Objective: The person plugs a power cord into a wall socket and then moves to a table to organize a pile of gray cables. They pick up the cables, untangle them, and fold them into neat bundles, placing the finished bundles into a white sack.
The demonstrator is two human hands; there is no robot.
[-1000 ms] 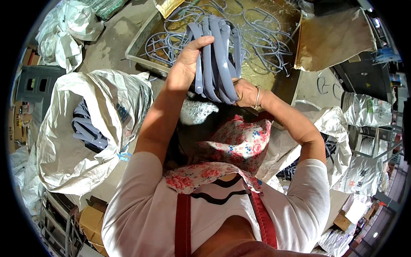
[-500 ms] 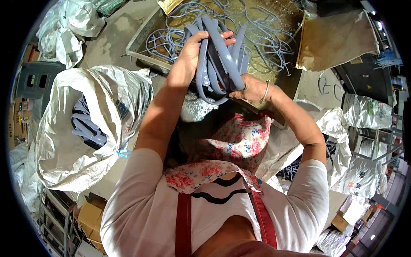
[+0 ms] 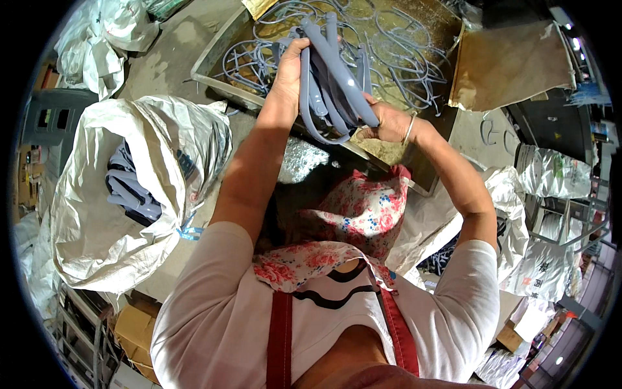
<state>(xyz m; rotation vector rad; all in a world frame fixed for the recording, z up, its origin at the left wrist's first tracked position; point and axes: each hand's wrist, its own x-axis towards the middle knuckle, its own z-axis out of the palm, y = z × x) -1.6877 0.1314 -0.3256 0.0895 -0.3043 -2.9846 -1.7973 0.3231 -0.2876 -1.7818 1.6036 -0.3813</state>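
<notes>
Over the near edge of a shallow tray, I hold up a bundle of grey-blue curved plastic strips, looped like long bands. My left hand is closed round the bundle's upper left side, its fingers mostly hidden behind the strips. At the lower right, my right hand grips the same bundle, thumb and fingers at its end. Thin, tangled grey-blue strips lie in the tray's brownish, wet-looking bottom behind the bundle.
To my left stands an open white woven sack with similar grey strips inside. A brown board leans at the tray's right. More white sacks are at the right, and a cardboard box sits at lower left.
The bundle has tilted slightly, and its lower end has risen a little. My left-hand fingers, seen earlier through the strips, are now hidden. My right hand has shifted slightly right.
</notes>
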